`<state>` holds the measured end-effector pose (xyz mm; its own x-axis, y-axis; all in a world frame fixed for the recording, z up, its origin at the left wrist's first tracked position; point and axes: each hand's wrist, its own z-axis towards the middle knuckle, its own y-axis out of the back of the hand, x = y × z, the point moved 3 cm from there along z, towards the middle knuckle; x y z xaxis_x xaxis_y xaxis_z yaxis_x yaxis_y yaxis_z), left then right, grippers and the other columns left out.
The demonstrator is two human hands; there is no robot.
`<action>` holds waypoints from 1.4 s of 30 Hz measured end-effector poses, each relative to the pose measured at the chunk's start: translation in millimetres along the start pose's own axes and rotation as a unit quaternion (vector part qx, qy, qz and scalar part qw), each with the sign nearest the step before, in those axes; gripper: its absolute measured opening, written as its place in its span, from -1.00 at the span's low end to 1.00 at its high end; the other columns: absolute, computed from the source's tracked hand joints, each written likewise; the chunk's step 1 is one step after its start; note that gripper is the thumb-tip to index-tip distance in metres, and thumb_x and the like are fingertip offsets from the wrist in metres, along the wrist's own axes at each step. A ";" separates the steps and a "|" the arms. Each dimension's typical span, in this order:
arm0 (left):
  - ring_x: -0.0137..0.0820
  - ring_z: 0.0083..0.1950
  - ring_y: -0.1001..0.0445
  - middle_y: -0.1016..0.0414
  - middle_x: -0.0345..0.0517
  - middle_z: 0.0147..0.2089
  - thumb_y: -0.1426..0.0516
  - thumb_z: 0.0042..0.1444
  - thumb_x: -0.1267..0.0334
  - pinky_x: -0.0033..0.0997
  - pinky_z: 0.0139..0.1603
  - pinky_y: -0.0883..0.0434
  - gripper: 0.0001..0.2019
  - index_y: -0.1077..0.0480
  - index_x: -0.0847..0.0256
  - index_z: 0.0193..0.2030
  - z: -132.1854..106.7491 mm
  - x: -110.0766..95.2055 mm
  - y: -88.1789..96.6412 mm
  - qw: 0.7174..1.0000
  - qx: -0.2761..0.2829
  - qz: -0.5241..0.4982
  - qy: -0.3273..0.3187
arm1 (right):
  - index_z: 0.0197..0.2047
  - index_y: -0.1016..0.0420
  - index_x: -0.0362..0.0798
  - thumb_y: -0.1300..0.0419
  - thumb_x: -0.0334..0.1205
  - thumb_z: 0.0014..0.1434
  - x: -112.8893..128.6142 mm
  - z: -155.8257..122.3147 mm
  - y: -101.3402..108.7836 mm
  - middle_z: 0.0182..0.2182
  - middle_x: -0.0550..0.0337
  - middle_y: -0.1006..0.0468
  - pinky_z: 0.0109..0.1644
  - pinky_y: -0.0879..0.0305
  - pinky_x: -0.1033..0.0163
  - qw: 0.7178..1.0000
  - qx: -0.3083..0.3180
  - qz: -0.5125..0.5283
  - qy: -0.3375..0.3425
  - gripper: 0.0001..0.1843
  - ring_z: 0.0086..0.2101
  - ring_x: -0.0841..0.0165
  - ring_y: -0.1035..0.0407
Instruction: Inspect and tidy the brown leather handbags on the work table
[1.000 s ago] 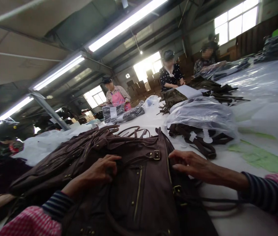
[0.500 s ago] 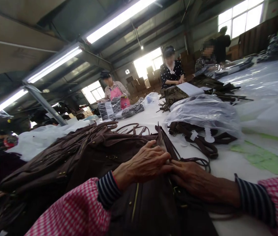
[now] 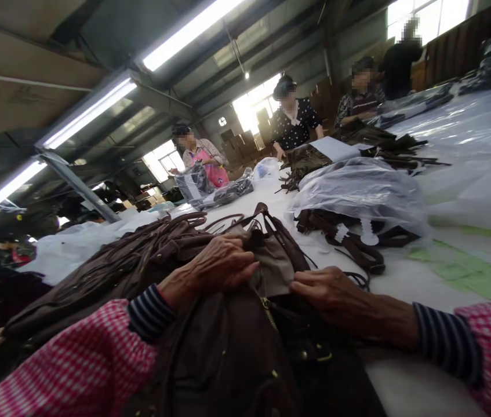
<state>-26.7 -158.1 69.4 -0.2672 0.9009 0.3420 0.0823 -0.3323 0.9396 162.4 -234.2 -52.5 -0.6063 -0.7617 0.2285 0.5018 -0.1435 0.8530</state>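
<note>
Left hand [image 3: 217,263], fingers curled, grips one edge of the dark brown handbag [image 3: 223,347] at its open mouth; right hand [image 3: 332,295] pinches the opposite edge, beige lining [image 3: 275,267] showing between. Bag lies on the white surface [image 3: 397,376] directly before the person, brown bags [image 3: 93,284] heaped beside it at left, clear plastic [image 3: 358,188] over brown straps [image 3: 369,258] beyond the right hand.

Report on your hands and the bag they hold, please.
Left hand and right hand gripping opposite edges of the brown bag. Opening spread, pale lining showing. Nearest clutter: other brown bags on the left.
</note>
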 end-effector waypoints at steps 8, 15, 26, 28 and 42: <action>-0.33 -0.05 -0.37 -0.51 -0.14 -0.17 0.05 0.46 0.13 -0.21 0.09 -0.24 -0.65 -0.42 0.17 -0.30 -30.3 -32.2 -43.7 0.991 -0.061 -0.079 0.092 | -0.29 -0.43 -0.06 0.03 -0.37 0.43 -29.5 -15.2 10.8 -0.38 0.20 -0.45 -0.34 -0.04 0.25 0.999 0.004 0.030 -0.030 -0.71 -0.42 0.40 -0.30; -0.33 0.07 -0.37 -0.54 -0.16 -0.10 0.05 0.46 0.21 -0.19 0.24 -0.16 -0.76 -0.40 0.17 -0.14 -28.6 -48.4 -71.0 0.980 -0.102 -0.136 0.105 | -0.28 -0.56 0.00 -0.13 -0.41 0.18 -23.1 10.8 26.7 -0.29 0.20 -0.55 -0.18 -0.22 0.26 0.985 0.085 0.106 -0.106 -0.80 -0.26 0.32 -0.42; -0.33 -0.09 -0.32 -0.53 -0.21 -0.24 0.04 0.47 0.18 -0.17 0.10 -0.13 -0.68 -0.41 0.15 -0.30 -11.0 -37.2 -45.8 0.993 -0.059 -0.090 0.045 | -0.26 -0.29 -0.04 -0.17 -0.27 0.19 -29.5 64.0 -30.2 -0.33 0.23 -0.44 -0.28 -0.13 0.25 0.975 0.021 0.154 -0.157 -0.90 -0.35 0.35 -0.30; -0.34 -0.17 -0.33 -0.52 -0.21 -0.35 0.04 0.46 0.16 -0.17 0.08 -0.13 -0.63 -0.41 0.16 -0.37 -7.3 -34.4 -28.8 0.995 -0.045 -0.086 0.021 | -0.24 -0.27 -0.04 -0.19 -0.09 0.27 -29.6 58.6 -29.1 -0.29 0.20 -0.44 -0.25 -0.16 0.23 0.982 0.033 0.139 -0.124 -0.78 -0.31 0.32 -0.32; -0.25 0.04 -0.28 -0.44 -0.10 -0.04 -0.03 0.40 -0.02 -0.11 0.19 -0.14 -0.67 -0.46 0.14 -0.23 -49.6 -63.0 -24.7 0.992 0.006 -0.051 0.113 | 0.01 -0.37 -0.13 0.01 -0.39 0.41 3.9 72.1 -44.2 -0.20 -0.06 -0.55 -0.41 -0.23 0.24 0.981 0.122 -0.147 -0.030 -0.81 -0.35 0.19 -0.54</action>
<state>-59.5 -220.5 23.9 -0.4832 0.8435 0.2347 0.0546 -0.2385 0.9696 93.4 -185.3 -55.5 -0.7423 -0.6697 -0.0240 0.1404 -0.1904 0.9716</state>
